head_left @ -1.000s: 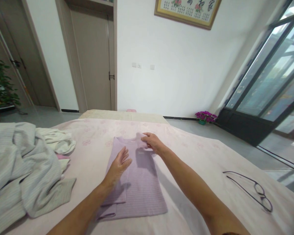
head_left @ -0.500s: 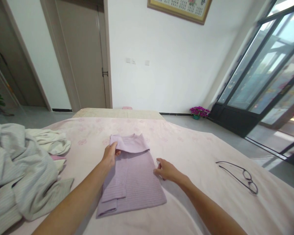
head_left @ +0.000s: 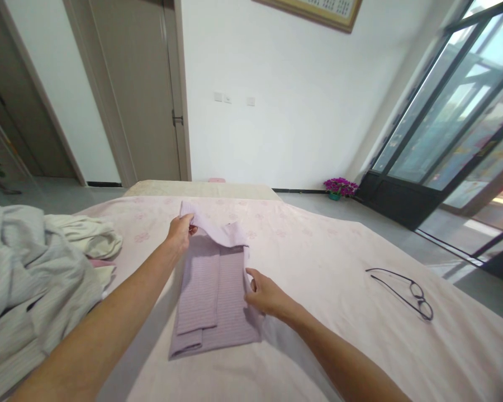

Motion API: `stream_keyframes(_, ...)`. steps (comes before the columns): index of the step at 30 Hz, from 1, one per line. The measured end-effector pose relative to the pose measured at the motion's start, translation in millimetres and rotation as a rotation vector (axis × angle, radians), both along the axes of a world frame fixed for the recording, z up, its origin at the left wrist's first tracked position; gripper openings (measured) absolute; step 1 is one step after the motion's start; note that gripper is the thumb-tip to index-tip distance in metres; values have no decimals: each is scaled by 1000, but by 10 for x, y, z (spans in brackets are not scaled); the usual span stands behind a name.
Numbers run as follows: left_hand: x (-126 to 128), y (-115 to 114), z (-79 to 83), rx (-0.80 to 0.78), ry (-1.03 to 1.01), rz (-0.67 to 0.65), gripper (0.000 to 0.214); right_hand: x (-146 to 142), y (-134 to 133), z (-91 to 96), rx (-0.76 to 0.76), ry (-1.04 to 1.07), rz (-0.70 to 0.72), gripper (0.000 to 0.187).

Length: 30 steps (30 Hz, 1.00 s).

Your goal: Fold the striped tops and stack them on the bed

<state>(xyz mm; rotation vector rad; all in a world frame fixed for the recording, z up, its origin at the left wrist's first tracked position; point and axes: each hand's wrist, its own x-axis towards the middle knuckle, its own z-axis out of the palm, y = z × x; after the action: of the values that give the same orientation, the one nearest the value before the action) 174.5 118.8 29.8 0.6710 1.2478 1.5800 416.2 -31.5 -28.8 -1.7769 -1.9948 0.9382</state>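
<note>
A lilac striped knit top (head_left: 212, 293) lies partly folded on the pale pink bedsheet (head_left: 327, 262), its sleeve laid down the left side. My left hand (head_left: 179, 231) pinches the top's far left corner near the collar and lifts it off the sheet. My right hand (head_left: 266, 293) grips the top's right edge at mid length and holds that side raised and turned inward.
A heap of grey striped and cream clothes (head_left: 33, 273) lies at the left of the bed. A pair of thin-framed glasses (head_left: 406, 290) rests on the sheet at the right. Beyond the bed are a closed door (head_left: 138, 95), a potted purple flower (head_left: 339, 187) and tall glass doors (head_left: 456, 134).
My left hand went from flat on the top to pinching its far corner and lifting it. My right hand left the collar, came down the right edge and pulled it inward, narrowing the top.
</note>
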Motion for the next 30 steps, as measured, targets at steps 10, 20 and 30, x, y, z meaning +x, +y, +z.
stream_keyframes(10, -163, -207, 178, 124, 206, -87, 25, -331, -56, -85, 23, -88, 240, 34)
stream_keyframes(20, 169, -1138, -193, 515, 1270, -503, 27, 88, 944, -118, -61, 688, -359, 31)
stream_keyframes(30, 331, -1482, -588, 463, 1282, -626, 26, -193, 1781, -258, 61, 466, -344, 44)
